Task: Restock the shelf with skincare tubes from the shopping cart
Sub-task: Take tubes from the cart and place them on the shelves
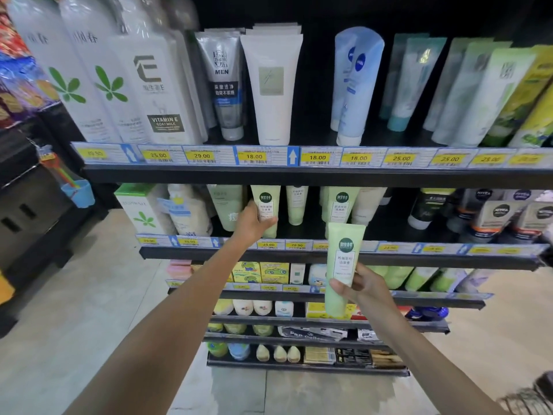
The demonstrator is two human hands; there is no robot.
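Note:
My left hand point(253, 223) reaches onto the second shelf point(299, 256) and grips a pale green skincare tube point(267, 205) that stands upright, cap down, at the shelf's front. My right hand point(363, 287) holds a second, matching green tube point(344, 259) in the air in front of the shelf edge, cap down, label facing me. More green tubes of the same brand point(341, 205) stand behind it and to the right on that shelf. A corner of the shopping cart point(529, 399) shows at the bottom right.
The top shelf point(299, 172) carries large white bottles and several upright tubes above yellow price tags. Dark men's tubes point(493, 217) fill the second shelf's right. Lower shelves hold small bottles and boxes. A blue cup point(78, 191) hangs on the left. The floor is pale tile.

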